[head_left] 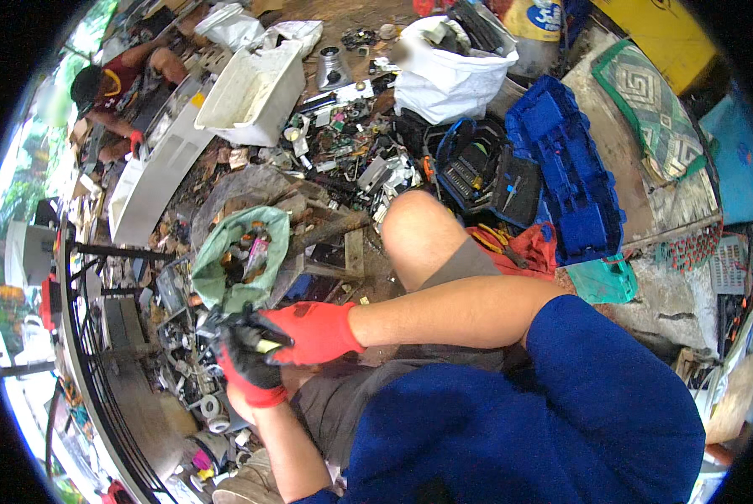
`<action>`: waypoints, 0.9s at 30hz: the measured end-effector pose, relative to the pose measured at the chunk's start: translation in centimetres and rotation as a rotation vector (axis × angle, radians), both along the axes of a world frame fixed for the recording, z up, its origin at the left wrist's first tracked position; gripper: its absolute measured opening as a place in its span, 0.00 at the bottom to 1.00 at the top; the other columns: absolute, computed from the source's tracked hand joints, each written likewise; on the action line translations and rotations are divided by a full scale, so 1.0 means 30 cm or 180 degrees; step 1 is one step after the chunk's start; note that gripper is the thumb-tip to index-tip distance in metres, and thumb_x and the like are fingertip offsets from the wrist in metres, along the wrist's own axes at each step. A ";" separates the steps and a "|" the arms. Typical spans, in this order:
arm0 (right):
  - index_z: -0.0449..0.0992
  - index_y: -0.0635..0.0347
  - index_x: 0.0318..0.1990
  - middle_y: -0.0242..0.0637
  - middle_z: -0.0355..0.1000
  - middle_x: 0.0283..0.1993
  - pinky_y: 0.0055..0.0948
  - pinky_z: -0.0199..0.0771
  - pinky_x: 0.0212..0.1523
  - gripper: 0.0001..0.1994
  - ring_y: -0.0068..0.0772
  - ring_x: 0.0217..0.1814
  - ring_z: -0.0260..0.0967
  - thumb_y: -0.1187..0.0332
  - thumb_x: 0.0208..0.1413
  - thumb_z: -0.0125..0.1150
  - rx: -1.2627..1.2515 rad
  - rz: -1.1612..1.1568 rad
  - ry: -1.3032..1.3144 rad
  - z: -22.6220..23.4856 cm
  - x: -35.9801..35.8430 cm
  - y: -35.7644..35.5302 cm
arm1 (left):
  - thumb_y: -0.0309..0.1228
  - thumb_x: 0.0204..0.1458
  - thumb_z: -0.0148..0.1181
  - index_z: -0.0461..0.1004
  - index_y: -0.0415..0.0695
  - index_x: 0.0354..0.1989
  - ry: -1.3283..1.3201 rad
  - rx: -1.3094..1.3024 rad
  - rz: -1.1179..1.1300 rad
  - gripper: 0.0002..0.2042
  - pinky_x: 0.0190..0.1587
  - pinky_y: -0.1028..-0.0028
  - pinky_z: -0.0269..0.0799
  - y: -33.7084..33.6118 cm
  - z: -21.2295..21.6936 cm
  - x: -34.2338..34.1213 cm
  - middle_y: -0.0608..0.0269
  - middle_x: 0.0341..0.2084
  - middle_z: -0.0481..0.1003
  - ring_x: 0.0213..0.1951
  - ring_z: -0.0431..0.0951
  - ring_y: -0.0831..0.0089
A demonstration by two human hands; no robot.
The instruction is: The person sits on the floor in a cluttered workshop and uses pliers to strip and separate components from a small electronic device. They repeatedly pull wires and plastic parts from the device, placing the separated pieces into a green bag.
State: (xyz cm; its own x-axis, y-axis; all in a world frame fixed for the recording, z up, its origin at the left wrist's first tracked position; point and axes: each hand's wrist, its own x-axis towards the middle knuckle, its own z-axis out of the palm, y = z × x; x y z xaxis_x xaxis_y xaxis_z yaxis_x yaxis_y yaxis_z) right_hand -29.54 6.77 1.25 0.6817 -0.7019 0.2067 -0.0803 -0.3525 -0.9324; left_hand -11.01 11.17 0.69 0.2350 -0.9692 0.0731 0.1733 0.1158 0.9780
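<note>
Your left hand (250, 357): curled; can't tell what it grips.
Your right hand (318, 332): close against your left, grip hidden.
Pale yellow bit (267, 345): between your hands, lying sideways.
Green bag (211, 273): just past both.

head-worn fisheye, left one of the pair, aimed steeply down over the blue shirt (511, 420), left hand (255, 361) and right hand (316, 332) pretty close, cluttered ground (350, 17) stretching away past them, metal frame (81, 370) to their left all bendy
</note>
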 end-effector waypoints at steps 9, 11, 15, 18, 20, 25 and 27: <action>0.74 0.60 0.52 0.38 0.76 0.41 0.28 0.74 0.42 0.16 0.24 0.40 0.73 0.67 0.57 0.57 -0.0561 -0.2212 -0.0506 0.160 -0.579 -0.306 | 0.35 0.63 0.44 0.65 0.36 0.58 -0.0117 -0.0144 0.0320 0.19 0.63 0.58 0.61 -0.016 0.095 0.142 0.50 0.56 0.68 0.57 0.68 0.59; 0.76 0.61 0.49 0.34 0.76 0.39 0.26 0.73 0.41 0.14 0.21 0.39 0.71 0.68 0.58 0.56 0.0450 -0.2814 -0.0752 0.007 -0.799 -0.368 | 0.33 0.62 0.44 0.65 0.36 0.59 -0.1550 -0.0130 0.0718 0.19 0.62 0.60 0.61 -0.008 0.075 0.161 0.50 0.58 0.67 0.58 0.68 0.58; 0.75 0.62 0.48 0.33 0.74 0.40 0.24 0.72 0.42 0.13 0.22 0.41 0.69 0.71 0.57 0.52 0.0414 -0.3927 -0.0082 -0.422 -1.144 -0.282 | 0.33 0.62 0.44 0.66 0.37 0.59 -0.2513 0.0064 0.0196 0.19 0.60 0.62 0.62 0.005 0.049 0.092 0.51 0.58 0.67 0.58 0.68 0.61; 0.73 0.64 0.51 0.45 0.74 0.45 0.35 0.71 0.50 0.16 0.41 0.48 0.71 0.66 0.58 0.51 0.0786 -0.4240 0.1365 -0.710 -1.177 -0.060 | 0.31 0.62 0.44 0.68 0.36 0.57 -0.2458 0.0064 -0.0048 0.18 0.56 0.65 0.65 -0.037 0.006 0.147 0.51 0.59 0.65 0.56 0.68 0.63; 0.72 0.63 0.51 0.54 0.71 0.50 0.41 0.68 0.54 0.18 0.54 0.54 0.68 0.63 0.58 0.51 0.1061 -0.3833 0.2068 -0.793 -1.077 0.079 | 0.28 0.61 0.45 0.69 0.35 0.56 -0.2661 -0.0290 -0.0257 0.17 0.54 0.67 0.67 -0.061 0.025 0.121 0.51 0.60 0.64 0.55 0.69 0.63; 0.70 0.52 0.56 0.51 0.68 0.55 0.43 0.68 0.55 0.20 0.55 0.56 0.67 0.62 0.55 0.52 0.1488 -0.2960 0.2192 -0.667 -0.837 0.222 | 0.25 0.59 0.45 0.67 0.34 0.57 -0.2900 -0.0194 -0.0257 0.18 0.54 0.67 0.68 -0.075 0.048 0.135 0.50 0.60 0.64 0.55 0.68 0.62; 0.68 0.52 0.57 0.50 0.68 0.56 0.44 0.68 0.55 0.20 0.55 0.56 0.67 0.62 0.56 0.53 0.1269 -0.2850 0.2242 -0.669 -0.840 0.246 | 0.28 0.60 0.47 0.69 0.40 0.55 -0.2895 -0.0134 -0.0347 0.16 0.57 0.59 0.63 -0.070 0.041 0.136 0.48 0.55 0.65 0.55 0.66 0.58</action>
